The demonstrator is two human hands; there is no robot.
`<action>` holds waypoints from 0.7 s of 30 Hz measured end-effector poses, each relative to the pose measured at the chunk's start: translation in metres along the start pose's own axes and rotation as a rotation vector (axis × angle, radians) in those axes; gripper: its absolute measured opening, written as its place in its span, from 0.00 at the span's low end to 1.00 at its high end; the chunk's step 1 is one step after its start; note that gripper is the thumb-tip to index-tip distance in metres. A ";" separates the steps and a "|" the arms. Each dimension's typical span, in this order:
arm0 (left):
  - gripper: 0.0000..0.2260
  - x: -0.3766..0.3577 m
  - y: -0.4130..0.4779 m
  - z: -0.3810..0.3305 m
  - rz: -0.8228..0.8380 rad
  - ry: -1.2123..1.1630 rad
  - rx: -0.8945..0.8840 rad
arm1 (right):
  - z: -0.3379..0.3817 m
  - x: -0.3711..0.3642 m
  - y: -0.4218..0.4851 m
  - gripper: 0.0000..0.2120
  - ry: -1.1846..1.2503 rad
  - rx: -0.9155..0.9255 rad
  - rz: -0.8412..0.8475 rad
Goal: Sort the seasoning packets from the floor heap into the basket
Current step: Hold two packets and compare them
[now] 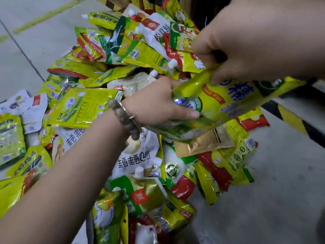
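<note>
Your two hands hold one large yellow seasoning packet [219, 103] with blue characters, in the middle right of the frame, lifted above the heap [105, 55]. Your right hand [249, 41], at the upper right, has its fingers [219, 78] curled around the upper edge of the packet. Your left hand [154, 104], in the centre, with a bead bracelet [126, 118] on the wrist, pinches the left end, the thumb lying on top. The heap of yellow, white and red packets covers the grey floor [263, 199] below.
</note>
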State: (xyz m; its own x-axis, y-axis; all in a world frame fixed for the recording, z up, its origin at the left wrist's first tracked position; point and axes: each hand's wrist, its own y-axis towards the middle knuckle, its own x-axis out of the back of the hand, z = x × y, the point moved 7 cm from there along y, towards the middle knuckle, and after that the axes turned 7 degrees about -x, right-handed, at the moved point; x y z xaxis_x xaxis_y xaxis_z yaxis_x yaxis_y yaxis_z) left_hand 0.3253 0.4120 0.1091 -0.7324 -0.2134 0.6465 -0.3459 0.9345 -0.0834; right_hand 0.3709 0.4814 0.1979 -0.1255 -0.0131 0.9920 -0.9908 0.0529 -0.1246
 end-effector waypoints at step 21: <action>0.05 -0.061 -0.131 0.128 -0.714 -0.919 0.615 | -0.083 -0.215 0.070 0.26 0.765 -0.728 0.085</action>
State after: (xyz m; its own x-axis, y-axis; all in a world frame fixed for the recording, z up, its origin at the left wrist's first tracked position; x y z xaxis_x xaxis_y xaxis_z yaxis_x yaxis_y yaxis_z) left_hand 0.3403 0.2662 -0.0167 -0.3234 -0.9456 -0.0358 -0.8503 0.3070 -0.4274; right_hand 0.3329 0.5704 -0.0230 0.1232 0.6377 0.7603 -0.6790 0.6129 -0.4041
